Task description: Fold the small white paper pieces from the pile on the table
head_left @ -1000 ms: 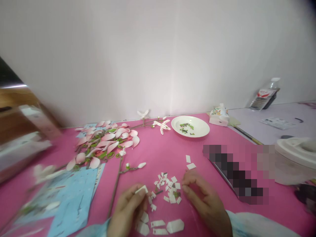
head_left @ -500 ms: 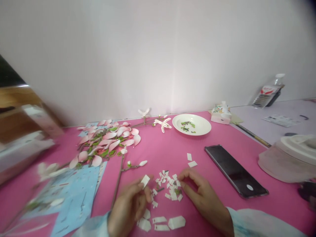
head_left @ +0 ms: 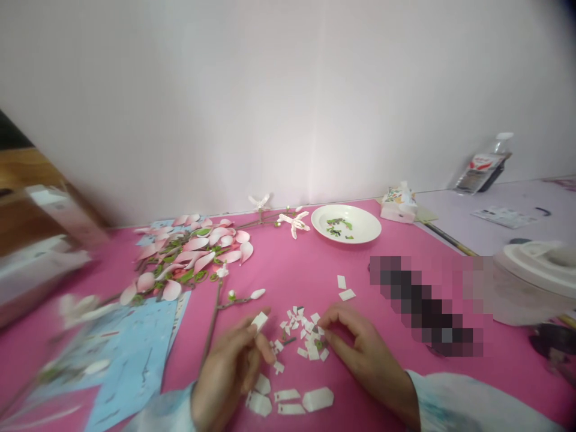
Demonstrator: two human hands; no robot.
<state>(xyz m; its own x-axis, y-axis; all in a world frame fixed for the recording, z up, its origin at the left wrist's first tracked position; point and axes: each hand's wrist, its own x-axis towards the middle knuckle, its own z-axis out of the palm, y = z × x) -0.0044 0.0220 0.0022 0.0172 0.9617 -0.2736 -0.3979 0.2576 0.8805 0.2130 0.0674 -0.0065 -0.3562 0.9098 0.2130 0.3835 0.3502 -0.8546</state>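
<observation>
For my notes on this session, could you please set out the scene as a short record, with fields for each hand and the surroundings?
Left hand: holds a white cut piece between thumb and fingers.
Right hand: fingertips at the edge of a pile of small white scraps.
Surface: pink tabletop.
Rest: pink-white artificial petals on branches, white plate holding green bits, tissue box, plastic bottle.

A pale wall (head_left: 288, 102) backs the pink table (head_left: 288, 264), with perhaps wooden furniture (head_left: 22, 180) left.
</observation>
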